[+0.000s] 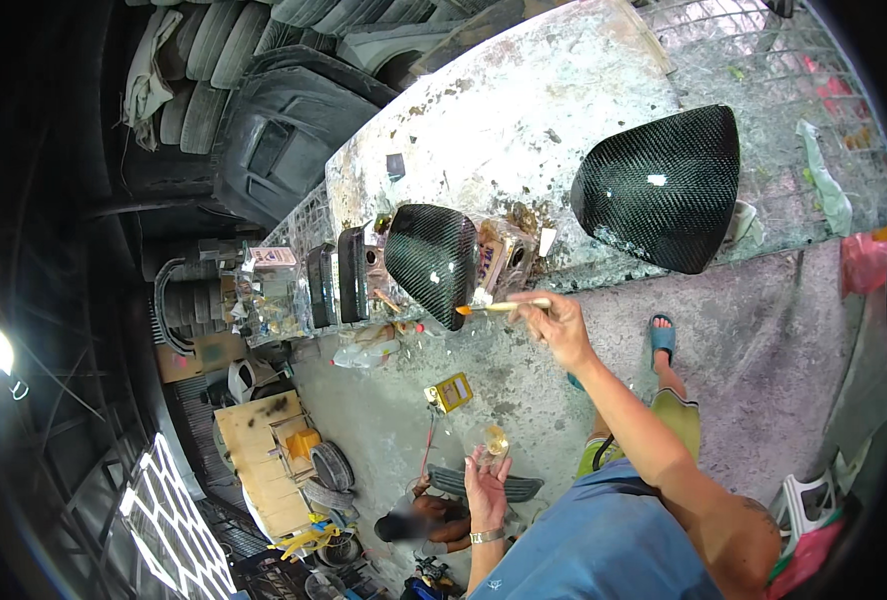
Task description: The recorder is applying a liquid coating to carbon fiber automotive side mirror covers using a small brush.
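My right hand (556, 330) pinches the pale handle of a paintbrush (512, 306). Its orange-brown tip is at the lower edge of a glossy black carbon-fibre shell (430, 255); whether it touches I cannot tell. Lower down, my left hand (486, 492), with a metal-banded watch at the wrist, holds a small clear cup (495, 440) with some yellowish liquid in it. A second, larger carbon-fibre shell (664, 185) rests to the right on the stained work table (484, 130).
Boxes (504, 262) stand beside the smaller shell, and dark curved parts (352, 275) to its left. A yellow can (450, 393) is on the floor. Another person (426, 522) crouches beyond my left hand. Tyres (214, 50) and dark panels (294, 125) are stacked behind the table.
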### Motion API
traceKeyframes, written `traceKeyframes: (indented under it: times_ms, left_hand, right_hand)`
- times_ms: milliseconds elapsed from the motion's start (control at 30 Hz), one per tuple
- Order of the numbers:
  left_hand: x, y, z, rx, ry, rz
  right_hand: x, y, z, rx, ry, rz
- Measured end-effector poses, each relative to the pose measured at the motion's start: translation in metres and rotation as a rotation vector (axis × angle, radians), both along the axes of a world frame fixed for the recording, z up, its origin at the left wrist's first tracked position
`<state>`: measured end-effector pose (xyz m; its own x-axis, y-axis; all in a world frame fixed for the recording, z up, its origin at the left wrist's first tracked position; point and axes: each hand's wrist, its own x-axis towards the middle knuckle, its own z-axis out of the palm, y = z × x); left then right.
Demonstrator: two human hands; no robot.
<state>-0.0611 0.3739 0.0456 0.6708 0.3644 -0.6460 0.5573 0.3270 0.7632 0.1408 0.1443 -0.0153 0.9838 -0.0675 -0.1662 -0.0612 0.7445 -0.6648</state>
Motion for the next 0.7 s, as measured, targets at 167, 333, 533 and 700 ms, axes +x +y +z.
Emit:
traceKeyframes:
  times_ms: [167,333,533,700]
  left_hand:
    - [-0.002,-0.007,0.0,-0.008,-0.016,-0.024]
    - [-0.001,-0.01,0.001,-0.013,-0.009,-0.038]
    - [0.004,-0.012,0.001,-0.012,-0.012,-0.064]
    - [0.007,-0.015,0.004,-0.003,-0.01,-0.041]
  right_hand:
    - [0.056,-0.005,-0.018,0.049,0.047,-0.187]
    - [0.056,0.004,-0.028,0.017,0.207,-0.4]
    - [0.009,0.035,-0.022,-0.104,0.166,-0.224]
    - [-0.001,0.012,-0.028,0.214,0.123,-0.051]
